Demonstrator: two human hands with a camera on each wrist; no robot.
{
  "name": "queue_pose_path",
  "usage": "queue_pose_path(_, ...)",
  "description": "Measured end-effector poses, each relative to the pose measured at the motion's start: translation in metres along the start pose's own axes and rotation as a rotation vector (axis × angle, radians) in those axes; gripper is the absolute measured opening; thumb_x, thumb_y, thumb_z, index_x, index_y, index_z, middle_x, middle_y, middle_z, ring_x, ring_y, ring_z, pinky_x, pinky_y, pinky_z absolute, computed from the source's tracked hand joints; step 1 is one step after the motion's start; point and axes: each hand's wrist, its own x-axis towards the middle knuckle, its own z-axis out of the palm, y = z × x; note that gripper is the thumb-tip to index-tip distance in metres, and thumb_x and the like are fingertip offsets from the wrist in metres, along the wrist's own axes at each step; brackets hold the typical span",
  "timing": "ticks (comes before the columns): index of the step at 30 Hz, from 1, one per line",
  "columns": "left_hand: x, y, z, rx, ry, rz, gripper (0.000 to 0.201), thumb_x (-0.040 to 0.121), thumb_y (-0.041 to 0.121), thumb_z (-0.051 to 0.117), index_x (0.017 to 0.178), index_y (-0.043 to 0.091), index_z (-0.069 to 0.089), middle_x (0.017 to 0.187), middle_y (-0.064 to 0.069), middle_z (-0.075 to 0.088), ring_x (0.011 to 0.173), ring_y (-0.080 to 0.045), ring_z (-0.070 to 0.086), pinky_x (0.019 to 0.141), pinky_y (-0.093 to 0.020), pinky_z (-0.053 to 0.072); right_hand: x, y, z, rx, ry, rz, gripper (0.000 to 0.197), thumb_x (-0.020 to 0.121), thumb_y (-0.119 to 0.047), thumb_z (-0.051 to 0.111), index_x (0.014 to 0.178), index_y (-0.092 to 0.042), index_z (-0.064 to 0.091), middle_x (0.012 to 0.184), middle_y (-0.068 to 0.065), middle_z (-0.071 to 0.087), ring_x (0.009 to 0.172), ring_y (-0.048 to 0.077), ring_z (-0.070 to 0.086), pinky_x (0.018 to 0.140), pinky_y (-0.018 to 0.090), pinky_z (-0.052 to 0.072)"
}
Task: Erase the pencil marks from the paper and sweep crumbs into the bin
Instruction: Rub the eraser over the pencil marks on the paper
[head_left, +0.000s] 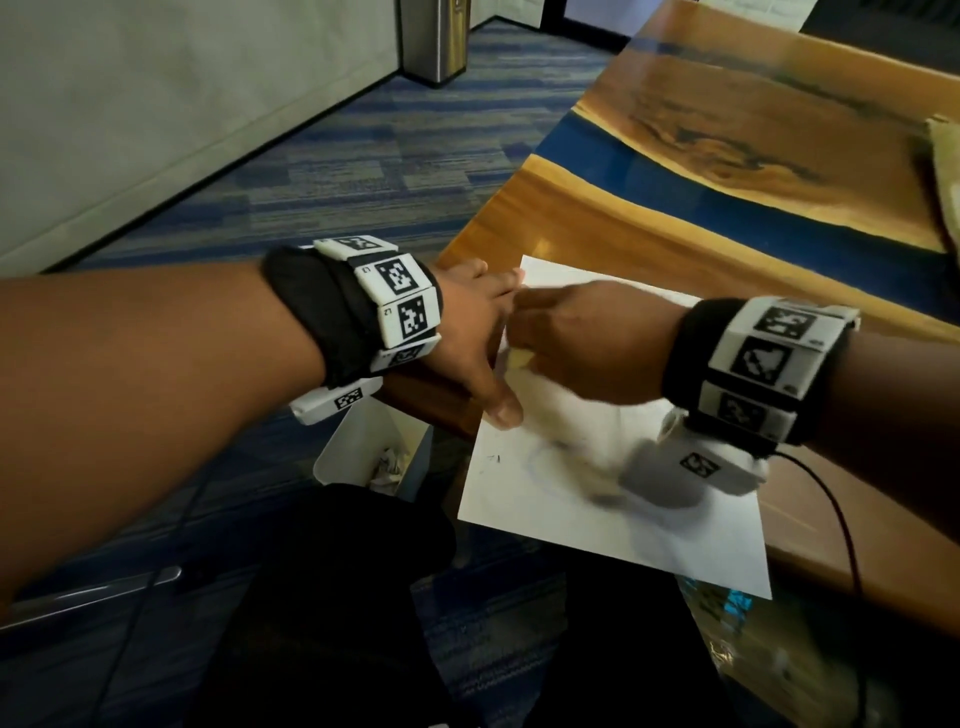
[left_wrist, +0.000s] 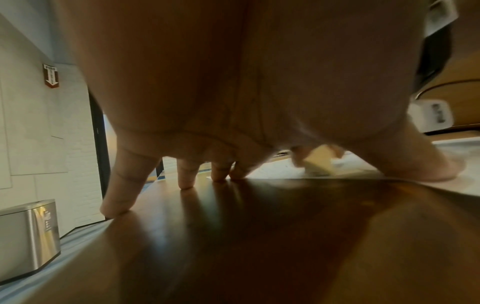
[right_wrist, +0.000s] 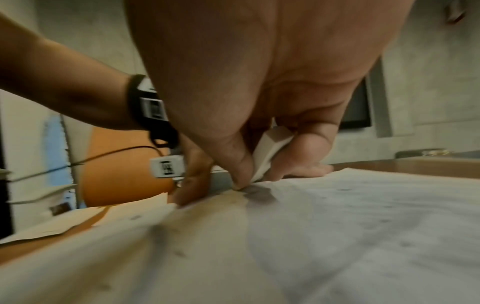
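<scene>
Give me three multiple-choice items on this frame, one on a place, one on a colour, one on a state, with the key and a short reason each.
1. Where is the white bin?
A. On the table
B. On the floor below the table edge, under the left wrist
C. Beside the steel can by the wall

2. What colour is the band running through the wooden table?
A. Blue
B. Red
C. Green

3. What is the right hand doing?
A. Lying flat and empty
B. Pinching the eraser against the paper
C. Gripping a pencil

Key: B, the head view shows it on the carpet below the table edge; A, a blue strip crosses the wood; B, the right wrist view shows thumb and fingers round the pale block, tip on the sheet.
</scene>
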Motion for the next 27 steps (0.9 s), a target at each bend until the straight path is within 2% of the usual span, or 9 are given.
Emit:
queue_pose_path(2,0.002,-0.001,-0.001,-0.013,-0.008,0.008,0.14,0.04,0.102,0.052,0.156,0.045,-0.003,0.167,0.008,-0.013,0.153,-0.033,-0.007,0.114,-0.066,0.015,-0.005,-0.006,0.0,0.002,-0.033,-0.064,0.03,0.097,-0.029,0.054,0.127,-0.027,0.058,0.125,-0.004,0.054,0.097,0.018,0.056,0.08,0.031,0.048)
queue_pose_path(5,0.0,0.002,0.0,0.039,0.011,-0.022,0.146,0.046,0.099,0.052,0.16,0.03,-0.007,0.167,0.007,-0.014,0.154,-0.031,-0.005,0.116,-0.062,0.018,0.005,0.024,0.0,-0.024,0.007,0.158,0.027,0.098,-0.03,0.051,0.123,-0.026,0.058,0.12,-0.005,0.056,0.092,0.014,0.054,0.076,0.032,0.051)
queue_pose_path(8,-0.001,0.004,0.0,0.054,-0.004,-0.047,0.143,0.051,0.097,0.054,0.16,0.024,-0.006,0.168,0.006,-0.013,0.154,-0.03,-0.004,0.117,-0.061,0.018,0.012,0.046,0.004,-0.036,-0.004,0.327,0.027,0.098,-0.03,0.05,0.122,-0.022,0.059,0.11,-0.001,0.058,0.092,0.019,0.057,0.077,0.034,0.053)
queue_pose_path(10,0.0,0.004,-0.008,0.031,0.008,-0.026,0.132,0.059,0.094,0.054,0.16,0.021,0.008,0.168,0.0,0.003,0.152,-0.032,0.011,0.117,-0.056,0.025,0.012,0.05,0.006,-0.004,-0.008,0.34,0.028,0.098,-0.03,0.051,0.123,-0.022,0.059,0.109,-0.002,0.057,0.094,0.019,0.057,0.078,0.034,0.052)
queue_pose_path(12,0.001,0.003,-0.018,0.003,0.084,0.008,0.107,0.072,0.087,0.054,0.153,0.021,0.031,0.159,-0.004,0.03,0.139,-0.028,0.036,0.109,-0.045,0.038,0.008,0.05,0.007,0.022,-0.001,0.324,0.028,0.098,-0.031,0.05,0.124,-0.023,0.058,0.11,-0.003,0.056,0.093,0.018,0.056,0.076,0.031,0.05)
queue_pose_path(13,0.002,0.002,-0.021,-0.006,0.117,0.008,0.1,0.075,0.083,0.055,0.152,0.022,0.034,0.156,-0.003,0.034,0.136,-0.027,0.039,0.105,-0.042,0.039,0.006,0.048,0.008,0.027,-0.004,0.311,0.028,0.098,-0.031,0.05,0.124,-0.024,0.058,0.11,-0.004,0.056,0.092,0.017,0.055,0.075,0.03,0.048)
queue_pose_path(18,0.013,-0.007,-0.011,0.022,0.013,-0.065,0.13,0.059,0.093,0.056,0.16,0.035,-0.002,0.168,0.005,-0.01,0.154,-0.033,0.001,0.119,-0.059,0.016,0.0,0.037,0.007,0.037,-0.031,0.253,0.028,0.098,-0.033,0.051,0.125,-0.026,0.057,0.113,-0.004,0.057,0.093,0.015,0.055,0.074,0.027,0.048)
queue_pose_path(23,0.015,-0.006,-0.009,0.018,-0.013,-0.049,0.136,0.053,0.096,0.055,0.159,0.036,-0.006,0.166,0.012,-0.017,0.154,-0.035,-0.002,0.119,-0.063,0.015,0.006,0.041,0.001,0.024,0.0,0.391,0.029,0.096,-0.034,0.053,0.122,-0.022,0.059,0.105,-0.001,0.061,0.091,0.02,0.058,0.079,0.036,0.055)
queue_pose_path(27,0.015,-0.009,-0.01,-0.016,-0.033,-0.024,0.138,0.05,0.096,0.058,0.158,0.04,-0.008,0.166,0.015,-0.016,0.153,-0.037,-0.004,0.117,-0.064,0.013,0.004,0.014,0.001,0.073,-0.011,0.204,0.03,0.098,-0.036,0.052,0.126,-0.024,0.057,0.116,-0.004,0.058,0.094,0.014,0.055,0.081,0.029,0.051)
